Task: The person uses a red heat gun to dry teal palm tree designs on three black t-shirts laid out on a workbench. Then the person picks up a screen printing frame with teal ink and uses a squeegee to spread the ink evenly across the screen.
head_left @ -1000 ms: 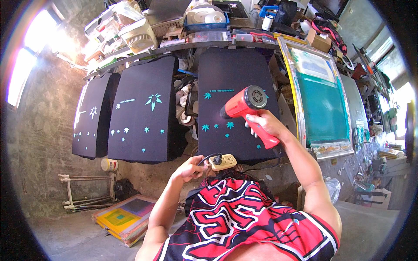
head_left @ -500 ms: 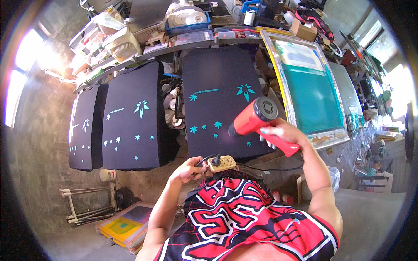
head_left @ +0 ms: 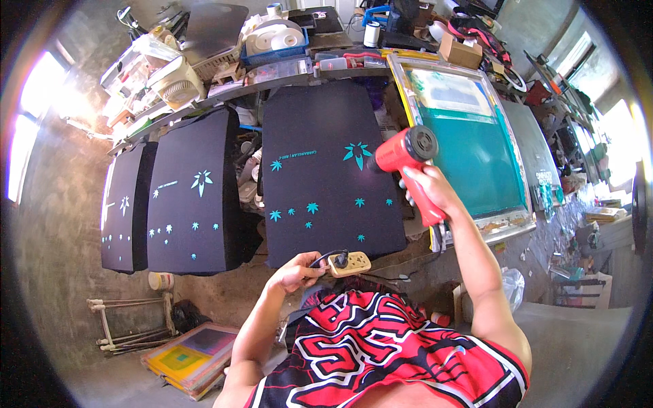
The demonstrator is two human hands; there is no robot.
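My right hand [head_left: 432,189] grips the handle of a red heat gun [head_left: 396,152] by the right side of the nearest black cloth panel [head_left: 320,122]. The nozzle faces left, close to a large teal leaf print [head_left: 356,156]. Smaller teal leaf prints and a line of lettering lie across the same panel. Low in front of it, my left hand [head_left: 299,273] is closed around the cord beside a cream extension socket [head_left: 356,264]. A black plug [head_left: 340,259] sits in that socket.
Two more printed black panels [head_left: 185,156] [head_left: 124,197] stand to the left. On the right leans a screen-printing frame [head_left: 469,160] with teal ink. A shelf behind holds a blue basket [head_left: 279,56] and clutter. More frames [head_left: 190,357] lie on the floor at lower left.
The heat gun has moved up the panel, from near its lower right part to beside the large leaf print, and its handle is more upright. My left hand keeps its hold on the cord.
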